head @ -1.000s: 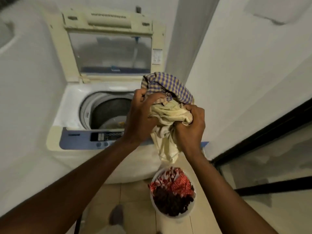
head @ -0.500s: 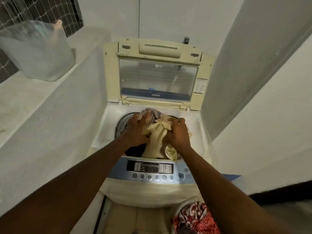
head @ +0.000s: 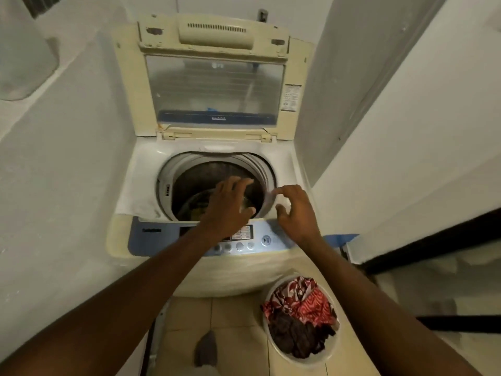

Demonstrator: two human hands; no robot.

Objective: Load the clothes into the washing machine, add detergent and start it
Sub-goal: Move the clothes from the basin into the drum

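Observation:
A top-loading washing machine (head: 151, 185) stands ahead with its lid (head: 214, 88) raised upright. Its round drum (head: 195, 183) is dark, and some cloth lies dimly at the bottom. My left hand (head: 230, 204) hovers over the front of the drum opening, fingers spread, holding nothing. My right hand (head: 296, 210) is over the machine's right rim, fingers apart and empty. The blue control panel (head: 157, 234) runs along the front edge, partly hidden by my wrists. A white basket (head: 311, 362) on the floor at the lower right holds red patterned clothes (head: 303, 299) and a dark garment (head: 295, 335).
White walls close in on both sides of the machine. A ledge at the upper left carries a translucent plastic container (head: 24, 66). The floor is beige tile (head: 235, 321). A dark door frame (head: 433, 240) runs along the right.
Both hands carried the cream and checked clothes from beside the basket over the drum, then let them go into it. My hands are now empty and lifted above the opening.

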